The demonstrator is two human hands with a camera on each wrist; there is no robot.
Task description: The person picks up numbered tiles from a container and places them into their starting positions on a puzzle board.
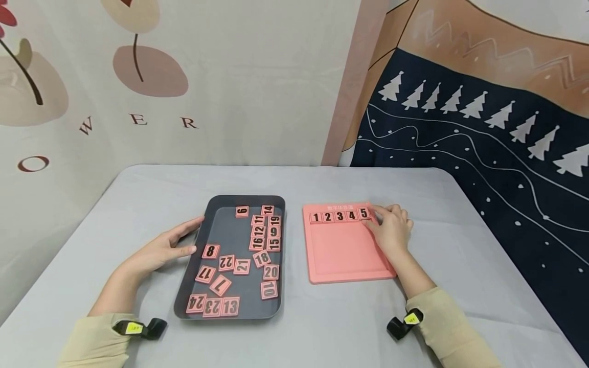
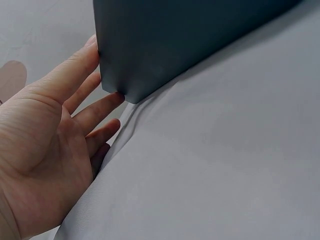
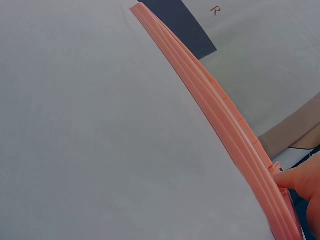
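Note:
At the upper right corner of a pink puzzle board (image 1: 352,255), my right hand (image 1: 391,227) pinches the number 5 tile (image 1: 364,213) between thumb and index finger. That tile sits at the end of the top row, beside the 4 tile (image 1: 352,215) and tiles 1, 2 and 3. In the right wrist view the thumb (image 3: 300,180) touches a tile whose edge stands slightly above the board's rim. My left hand (image 1: 158,250) has its fingers extended, touching the left side of a dark grey tray (image 1: 230,230); the left wrist view shows fingertips against the tray's outer wall (image 2: 150,50).
Several loose pink number tiles lie in the tray at mixed angles, among them the 8 tile (image 1: 210,251), the 18 tile (image 1: 262,258) and the 24 tile (image 1: 196,303). A white cloth covers the table (image 1: 294,332). Printed curtains (image 1: 257,92) hang behind it.

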